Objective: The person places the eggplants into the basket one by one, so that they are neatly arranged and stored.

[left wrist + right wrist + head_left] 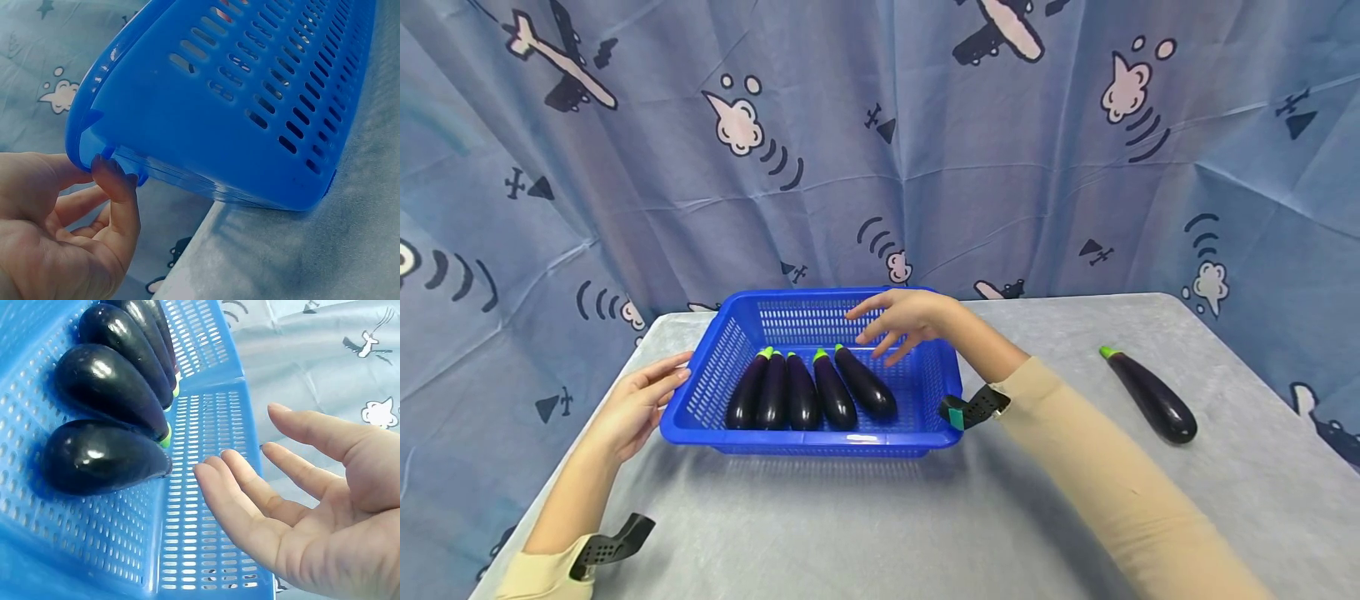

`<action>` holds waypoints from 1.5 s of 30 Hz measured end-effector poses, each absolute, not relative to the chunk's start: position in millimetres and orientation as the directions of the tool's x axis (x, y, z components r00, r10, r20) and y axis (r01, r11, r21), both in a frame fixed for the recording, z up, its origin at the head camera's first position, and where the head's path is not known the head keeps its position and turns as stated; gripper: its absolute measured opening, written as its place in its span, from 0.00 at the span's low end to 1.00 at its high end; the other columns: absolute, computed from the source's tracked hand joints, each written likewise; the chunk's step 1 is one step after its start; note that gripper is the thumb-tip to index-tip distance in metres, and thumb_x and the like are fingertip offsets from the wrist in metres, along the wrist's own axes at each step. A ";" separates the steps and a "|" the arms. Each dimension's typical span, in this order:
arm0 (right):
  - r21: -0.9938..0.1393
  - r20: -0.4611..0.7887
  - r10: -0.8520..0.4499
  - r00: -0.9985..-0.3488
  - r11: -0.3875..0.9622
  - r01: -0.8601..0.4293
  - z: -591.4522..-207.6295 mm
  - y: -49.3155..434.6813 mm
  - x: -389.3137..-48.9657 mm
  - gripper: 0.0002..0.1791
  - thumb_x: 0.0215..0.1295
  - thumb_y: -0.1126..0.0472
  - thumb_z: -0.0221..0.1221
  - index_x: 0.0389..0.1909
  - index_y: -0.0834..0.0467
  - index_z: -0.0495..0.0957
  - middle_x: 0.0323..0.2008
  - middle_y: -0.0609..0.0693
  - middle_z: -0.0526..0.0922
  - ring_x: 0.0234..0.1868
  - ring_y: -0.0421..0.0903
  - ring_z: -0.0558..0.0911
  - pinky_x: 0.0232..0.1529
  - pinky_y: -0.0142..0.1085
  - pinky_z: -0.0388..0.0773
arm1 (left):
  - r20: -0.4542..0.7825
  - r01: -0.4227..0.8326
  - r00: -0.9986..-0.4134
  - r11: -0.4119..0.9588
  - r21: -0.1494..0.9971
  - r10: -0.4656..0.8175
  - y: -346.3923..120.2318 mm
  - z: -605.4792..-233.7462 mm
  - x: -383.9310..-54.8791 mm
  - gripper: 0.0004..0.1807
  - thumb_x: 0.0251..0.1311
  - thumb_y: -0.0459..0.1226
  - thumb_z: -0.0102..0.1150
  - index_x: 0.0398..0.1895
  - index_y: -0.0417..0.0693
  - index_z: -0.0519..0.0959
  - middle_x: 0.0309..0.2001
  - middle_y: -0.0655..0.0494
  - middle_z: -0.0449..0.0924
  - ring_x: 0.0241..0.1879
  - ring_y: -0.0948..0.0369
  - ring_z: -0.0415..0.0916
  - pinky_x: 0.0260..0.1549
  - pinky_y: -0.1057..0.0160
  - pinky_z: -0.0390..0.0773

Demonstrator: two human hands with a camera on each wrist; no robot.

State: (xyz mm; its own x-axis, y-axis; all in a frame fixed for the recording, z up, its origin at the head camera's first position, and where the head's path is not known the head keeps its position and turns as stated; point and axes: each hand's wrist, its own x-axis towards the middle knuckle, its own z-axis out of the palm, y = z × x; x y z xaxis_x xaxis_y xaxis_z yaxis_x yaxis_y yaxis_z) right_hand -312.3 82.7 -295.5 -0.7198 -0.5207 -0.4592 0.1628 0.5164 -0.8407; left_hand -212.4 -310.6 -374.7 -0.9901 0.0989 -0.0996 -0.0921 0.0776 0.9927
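Note:
A blue plastic basket (820,437) with slotted walls stands on the table, and several dark purple eggplants (802,396) lie side by side in it, green stems toward the back. The rightmost eggplant (867,385) lies slanted, a little apart at its bottom end. At the basket's left end my left hand (634,408) pinches the rim between thumb and fingers, as the left wrist view (81,225) shows. Over the basket's back right part hovers my right hand (910,319), fingers spread and holding nothing. In the right wrist view its fingertips (212,481) are near the closest eggplant (103,456), not touching it.
Another eggplant (1150,397) lies alone on the grey-white table (1045,533), right of my right forearm. A blue curtain (865,167) printed with planes and clouds hangs behind the table and along its sides.

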 end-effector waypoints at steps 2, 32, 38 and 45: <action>-0.844 -0.447 -0.526 -0.724 0.516 0.146 -294.1 85.6 -310.0 0.31 0.77 0.65 0.61 0.78 0.53 0.67 0.70 0.65 0.75 0.67 0.67 0.79 0.63 0.60 0.80 | -0.098 -0.092 -0.990 0.071 0.993 0.099 -310.6 -374.6 -212.3 0.27 0.81 0.38 0.53 0.78 0.42 0.67 0.48 0.75 0.83 0.46 0.69 0.85 0.44 0.66 0.88; -0.885 -0.242 -0.617 -0.749 0.457 -0.091 -276.8 141.5 -263.1 0.31 0.77 0.58 0.61 0.77 0.56 0.67 0.61 0.63 0.83 0.52 0.55 0.85 0.55 0.56 0.86 | -0.099 -0.098 -0.990 0.014 0.995 0.100 -309.1 -374.5 -210.5 0.19 0.81 0.37 0.53 0.70 0.52 0.75 0.46 0.71 0.85 0.44 0.67 0.86 0.42 0.66 0.89; -0.883 -0.206 -0.622 -0.755 0.451 -0.131 -276.0 155.2 -251.6 0.30 0.77 0.58 0.62 0.76 0.58 0.68 0.61 0.64 0.82 0.53 0.56 0.85 0.53 0.54 0.88 | -0.094 -0.093 -0.991 0.016 0.996 0.096 -309.6 -374.3 -210.1 0.16 0.81 0.37 0.53 0.65 0.58 0.79 0.46 0.72 0.85 0.43 0.68 0.86 0.42 0.66 0.89; -0.876 -0.187 -0.590 -0.786 0.462 -0.139 -273.7 173.6 -236.9 0.30 0.76 0.56 0.63 0.75 0.56 0.70 0.61 0.62 0.83 0.54 0.57 0.86 0.52 0.53 0.88 | -0.093 -0.092 -0.991 0.010 0.996 0.098 -309.7 -374.3 -210.3 0.15 0.81 0.37 0.53 0.64 0.59 0.79 0.46 0.71 0.85 0.44 0.67 0.86 0.42 0.66 0.89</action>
